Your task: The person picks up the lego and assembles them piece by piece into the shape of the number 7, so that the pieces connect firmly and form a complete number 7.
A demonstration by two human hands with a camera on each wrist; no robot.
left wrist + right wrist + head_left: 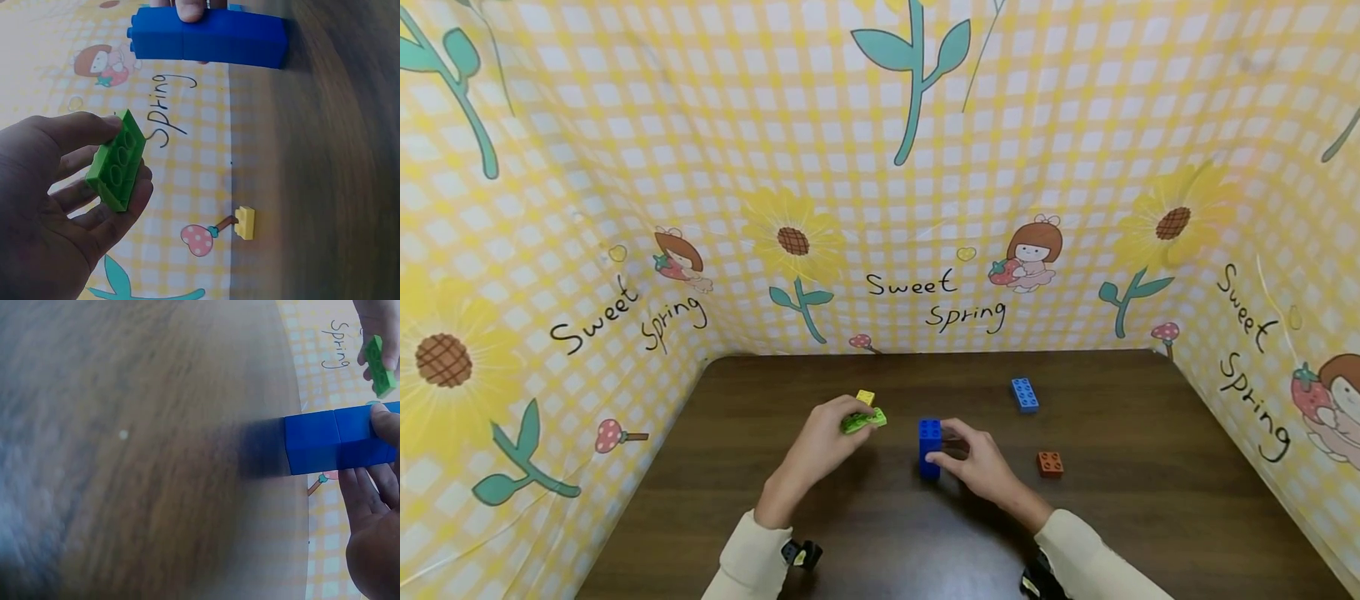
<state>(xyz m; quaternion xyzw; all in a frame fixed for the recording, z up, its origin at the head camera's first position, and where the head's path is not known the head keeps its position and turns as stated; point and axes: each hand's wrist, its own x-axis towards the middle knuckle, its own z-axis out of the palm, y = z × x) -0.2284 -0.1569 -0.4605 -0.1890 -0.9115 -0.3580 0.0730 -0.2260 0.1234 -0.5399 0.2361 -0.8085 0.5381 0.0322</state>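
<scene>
My left hand point(820, 442) pinches a bright green toy brick point(877, 417) between thumb and fingers, above the table. In the left wrist view the hollow underside of that green brick point(120, 164) faces the camera. To its right, my right hand point(988, 471) grips a dark blue tower point(928, 441) made of two stacked bricks, studs up. The thumb lies on one side and the fingers wrap behind. The right wrist view shows the seam across the blue tower point(312, 442); I cannot tell whether its base touches the table. The two hands' bricks are apart.
Just beyond the left hand sits a small yellow brick point(866, 397). A lighter blue brick point(1024, 395) lies at the back right, and an orange-brown brick point(1050, 464) right of the right hand. Yellow checked cloth point(925, 250) walls off the dark wooden table point(715, 500).
</scene>
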